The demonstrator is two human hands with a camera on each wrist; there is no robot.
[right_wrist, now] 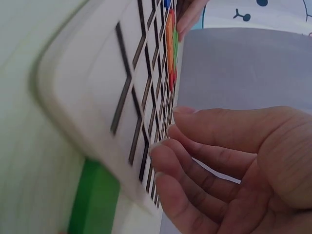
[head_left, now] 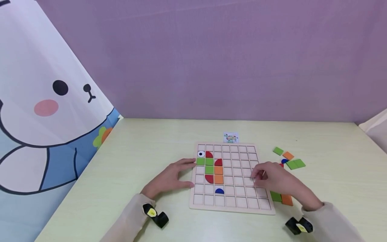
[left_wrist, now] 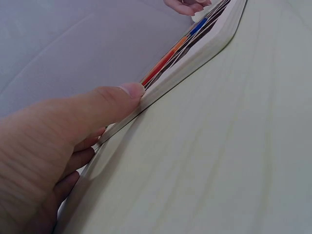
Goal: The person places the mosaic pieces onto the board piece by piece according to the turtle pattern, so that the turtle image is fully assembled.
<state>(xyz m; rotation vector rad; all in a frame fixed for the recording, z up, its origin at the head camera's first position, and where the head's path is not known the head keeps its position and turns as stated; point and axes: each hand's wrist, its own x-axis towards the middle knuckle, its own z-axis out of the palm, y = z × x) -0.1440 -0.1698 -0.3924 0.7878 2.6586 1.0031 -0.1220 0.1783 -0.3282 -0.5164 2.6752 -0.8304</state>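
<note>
A wooden grid board [head_left: 239,193] lies flat on the table, with coloured tiles in its left columns: a white eye tile [head_left: 201,154], green squares [head_left: 209,169], orange squares [head_left: 218,179], red quarter-circles [head_left: 209,154] and a blue half-circle [head_left: 219,191]. My left hand [head_left: 170,178] rests at the board's left edge, thumb and fingers spread and touching the rim. Over the right columns hovers my right hand [head_left: 273,174]. In the right wrist view, its fingers [right_wrist: 170,163] are loosely bent with the thumb apart, and I see nothing held between them.
Loose green [head_left: 278,151] and orange tiles [head_left: 288,155] lie right of the board, with a partly covered blue piece [head_left: 284,161]. More green [head_left: 275,196] and orange pieces [head_left: 287,200] sit by its lower right edge. A small picture card [head_left: 231,137] lies behind the board.
</note>
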